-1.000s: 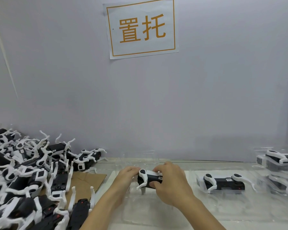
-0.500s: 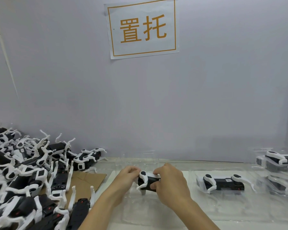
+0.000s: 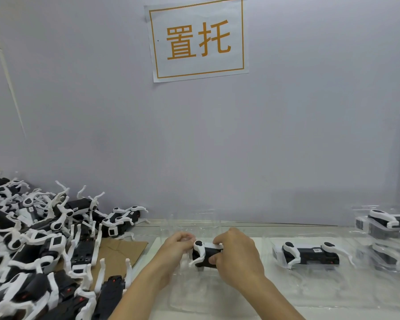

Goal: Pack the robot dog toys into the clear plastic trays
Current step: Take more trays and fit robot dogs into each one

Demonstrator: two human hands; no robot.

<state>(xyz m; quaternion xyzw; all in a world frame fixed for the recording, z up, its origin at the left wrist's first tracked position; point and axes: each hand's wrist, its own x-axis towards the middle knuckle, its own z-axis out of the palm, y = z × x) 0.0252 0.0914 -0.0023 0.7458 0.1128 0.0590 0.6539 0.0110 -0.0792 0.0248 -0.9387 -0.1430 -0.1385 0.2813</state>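
Observation:
A black and white robot dog toy (image 3: pixel 203 254) is held between both hands over a clear plastic tray (image 3: pixel 194 294) at the table's middle. My right hand (image 3: pixel 238 259) wraps the toy's body from the right and hides most of it. My left hand (image 3: pixel 174 247) grips its left end, fingers closed by the white leg. Whether the toy sits in the tray's recess I cannot tell. To the right, another robot dog (image 3: pixel 310 255) lies on its side in a clear tray.
A big heap of loose robot dogs (image 3: pixel 35 245) fills the left side, partly over a sheet of brown cardboard (image 3: pixel 123 250). Stacked clear trays with packed dogs (image 3: pixel 388 234) stand at the far right. A grey wall with a paper sign (image 3: pixel 198 39) closes off the back.
My right hand has slid left over the toy and now covers more of its body. My left hand stays at the toy's left end.

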